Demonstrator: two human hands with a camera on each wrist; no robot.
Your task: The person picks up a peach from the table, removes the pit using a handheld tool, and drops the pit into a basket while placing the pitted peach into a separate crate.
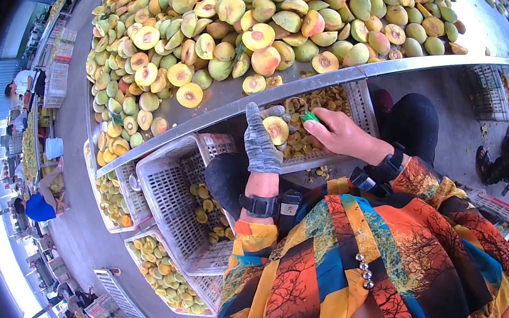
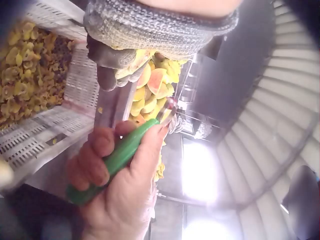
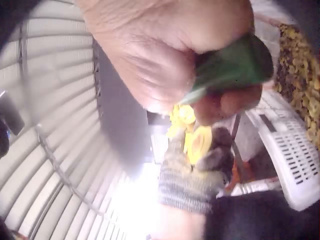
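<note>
My left hand (image 1: 259,149), in a grey knit glove, holds a peach half (image 1: 276,129) just in front of the table's metal edge. Its cut face, with a brownish centre, faces my right hand. My bare right hand (image 1: 347,133) grips a green-handled pitting tool (image 2: 125,155), its thumb lying along the handle. A short, curved metal end (image 2: 169,112) sticks out past the thumb in the left wrist view. In the right wrist view, gloved fingers wrap the peach half (image 3: 201,142) below the tool's green handle (image 3: 232,67).
Halved peaches (image 1: 258,36) are heaped on a metal table (image 1: 216,108) ahead. Beneath the hands, a crate (image 1: 360,104) holds yellow scraps. To the left stand a partly filled crate (image 1: 172,188) and a crate of peach pieces (image 1: 170,274). Other people work at the far left.
</note>
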